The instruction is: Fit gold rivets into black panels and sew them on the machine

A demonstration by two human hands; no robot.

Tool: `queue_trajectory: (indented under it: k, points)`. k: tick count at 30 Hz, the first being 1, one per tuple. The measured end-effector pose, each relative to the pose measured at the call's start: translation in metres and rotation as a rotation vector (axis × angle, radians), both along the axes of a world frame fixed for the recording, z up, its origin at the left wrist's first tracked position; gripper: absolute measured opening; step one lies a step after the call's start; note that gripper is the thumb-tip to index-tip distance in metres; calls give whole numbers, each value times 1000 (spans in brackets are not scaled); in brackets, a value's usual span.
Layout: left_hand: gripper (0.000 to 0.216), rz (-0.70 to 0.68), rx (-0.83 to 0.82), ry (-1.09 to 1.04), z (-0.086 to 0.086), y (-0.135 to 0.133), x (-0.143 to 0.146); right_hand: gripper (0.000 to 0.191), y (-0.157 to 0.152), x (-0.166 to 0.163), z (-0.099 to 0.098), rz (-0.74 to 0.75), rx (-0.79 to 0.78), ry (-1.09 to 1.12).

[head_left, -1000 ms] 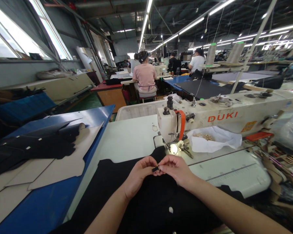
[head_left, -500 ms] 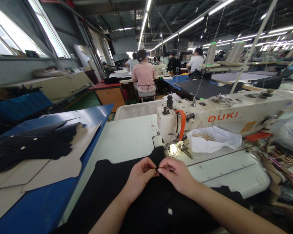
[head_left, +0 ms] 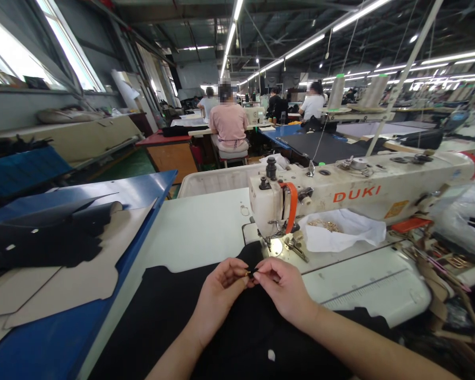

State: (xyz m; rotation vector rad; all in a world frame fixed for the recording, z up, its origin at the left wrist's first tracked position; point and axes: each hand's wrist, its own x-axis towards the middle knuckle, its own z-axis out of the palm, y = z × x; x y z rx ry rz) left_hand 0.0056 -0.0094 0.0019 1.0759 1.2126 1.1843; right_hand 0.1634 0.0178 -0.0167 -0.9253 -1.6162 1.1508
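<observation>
Small fitting (head_left: 250, 273) is pinched between left hand (head_left: 217, 295) and right hand (head_left: 285, 290) fingertips.

Black fabric (head_left: 206, 322) across lower centre, one white fleck (head_left: 271, 355) on it. Tiny part (head_left: 250, 273) at centre, black with a yellowish glint. Cream-white machine (head_left: 399, 179) at right, lettered in orange-red, with orange guard (head_left: 292, 203). White cloth (head_left: 340, 237) just below. Glossy blue table (head_left: 63, 343) at lower left, with pale grey card (head_left: 83, 274) and black pieces (head_left: 43, 243). Pink shirt (head_left: 229, 119) at upper centre. Green floor (head_left: 130, 166) left of centre.
</observation>
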Motion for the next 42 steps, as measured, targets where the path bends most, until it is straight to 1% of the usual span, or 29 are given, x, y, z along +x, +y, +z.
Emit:
queue_trajectory:
  k: [3, 8, 14, 18, 22, 25, 32, 37, 42]
  points:
    - [33, -10, -36, -37, 0, 1, 0, 8, 1, -1, -1, 14, -30, 36]
    - [23, -17, -93, 40, 3, 2, 1, 9, 1, 0, -1, -14, -8, 34]
    - [17, 0, -23, 137, 1, 0, 2, 10, 0, 1, 1, -22, -60, 27]
    - [16, 22, 4, 184, 2, -1, 1, 8, 1, 2, 0, -13, -143, 72]
    - [15, 4, 23, 176, 3, -1, 1, 16, 4, 3, -4, 54, -239, 195]
    - [13, -14, 24, 173, 2, -1, 0, 13, 8, 3, -6, 101, -280, 212]
    - [13, -34, -15, 174, 0, -1, -3, 15, 9, 4, -4, 113, -365, 232]
    - [15, 14, -5, 162, 3, 0, -1, 19, 9, 2, -4, 83, -388, 254]
    - [19, 98, -67, 21, 2, 4, 1, 19, 9, -3, -4, 48, -388, 292]
